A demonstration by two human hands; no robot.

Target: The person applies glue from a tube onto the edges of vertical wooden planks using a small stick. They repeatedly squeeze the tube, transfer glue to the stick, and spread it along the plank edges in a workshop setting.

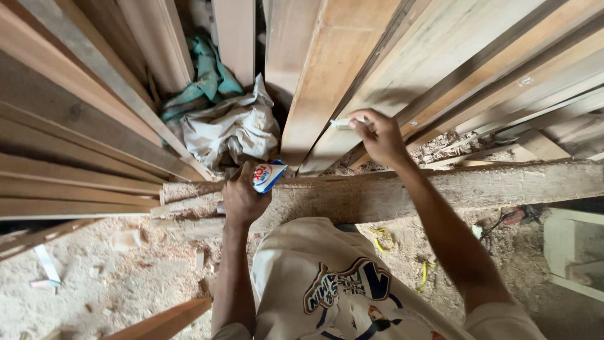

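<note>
Hands busy: left hand [242, 198] clenches a small packet [267, 175]; right hand [377, 135] pinches white chalk [343, 123] against a leaning plank [327, 82], best pressed steadily.

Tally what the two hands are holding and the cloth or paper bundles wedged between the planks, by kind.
Small blue, white and red packet, in the left hand: 1
Thin white stick-like piece, pinched in the right hand against a plank: 1
Crumpled white sack or paper bundle: 1
Crumpled teal cloth: 1
Total: 4
</note>
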